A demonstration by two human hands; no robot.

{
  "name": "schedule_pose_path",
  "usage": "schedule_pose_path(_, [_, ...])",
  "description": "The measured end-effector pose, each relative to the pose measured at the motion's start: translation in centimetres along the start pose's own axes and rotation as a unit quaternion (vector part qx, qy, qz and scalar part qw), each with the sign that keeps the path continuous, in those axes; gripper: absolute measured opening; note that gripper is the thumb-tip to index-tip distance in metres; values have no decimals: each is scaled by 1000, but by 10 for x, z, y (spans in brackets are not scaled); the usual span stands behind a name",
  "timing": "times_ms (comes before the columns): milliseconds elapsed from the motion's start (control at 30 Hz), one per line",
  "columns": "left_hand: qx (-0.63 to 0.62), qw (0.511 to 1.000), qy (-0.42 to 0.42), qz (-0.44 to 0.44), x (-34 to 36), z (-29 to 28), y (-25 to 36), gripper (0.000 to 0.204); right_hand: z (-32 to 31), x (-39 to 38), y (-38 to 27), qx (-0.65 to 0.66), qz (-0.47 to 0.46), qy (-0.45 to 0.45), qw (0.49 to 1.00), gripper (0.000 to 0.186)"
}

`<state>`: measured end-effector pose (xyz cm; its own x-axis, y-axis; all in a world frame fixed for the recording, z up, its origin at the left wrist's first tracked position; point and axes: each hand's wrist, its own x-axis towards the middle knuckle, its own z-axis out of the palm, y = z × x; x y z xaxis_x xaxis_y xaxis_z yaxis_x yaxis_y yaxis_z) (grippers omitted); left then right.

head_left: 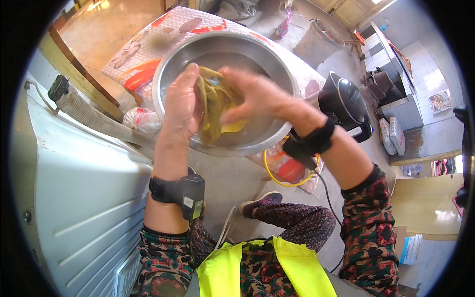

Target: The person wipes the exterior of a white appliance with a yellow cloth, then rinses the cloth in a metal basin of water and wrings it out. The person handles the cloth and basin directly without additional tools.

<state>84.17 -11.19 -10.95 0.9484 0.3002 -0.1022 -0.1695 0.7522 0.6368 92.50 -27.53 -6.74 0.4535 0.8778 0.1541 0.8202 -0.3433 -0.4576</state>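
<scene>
A wet, olive-yellow cloth hangs bunched over a wide metal basin with cloudy water in it. My left hand grips the cloth along its left side, thumb and fingers close together at its top edge. From the right my right hand reaches over the basin, smeared by motion. Its thumb and fingers are spread apart beside the cloth; whether they touch it I cannot tell. A yellow piece shows below the right thumb, at the water.
The basin rests on a low table with a patterned cover. A black kettle stands close by its right side, with a yellow loop below. At left are a white ribbed appliance and a grey hose. A bucket stands behind.
</scene>
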Motion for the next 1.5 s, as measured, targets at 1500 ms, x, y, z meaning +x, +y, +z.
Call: schedule_pose_path(1500, [415,897,-143,-45,-3,-4,-7,25,-18,-17,5,-36,72,18,997,79])
